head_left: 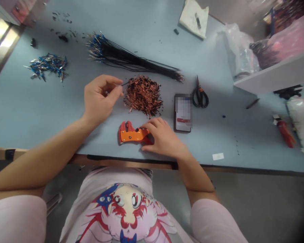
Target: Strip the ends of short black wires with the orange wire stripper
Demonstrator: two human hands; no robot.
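My left hand is closed in a pinch at the left edge of a heap of short copper wire ends. A thin dark wire sticks out from its fingertips toward the heap; how long it is, I cannot see. My right hand is wrapped around the handles of an orange and red wire stripper, which lies on the table with its jaws pointing left. Behind the heap stretches a bundle of black wires with blue terminals at its left end.
Loose blue terminals lie at the left. Right of the heap are a phone and black-handled scissors. A worn pad sits at the back, a red tool far right, beside bags under a shelf.
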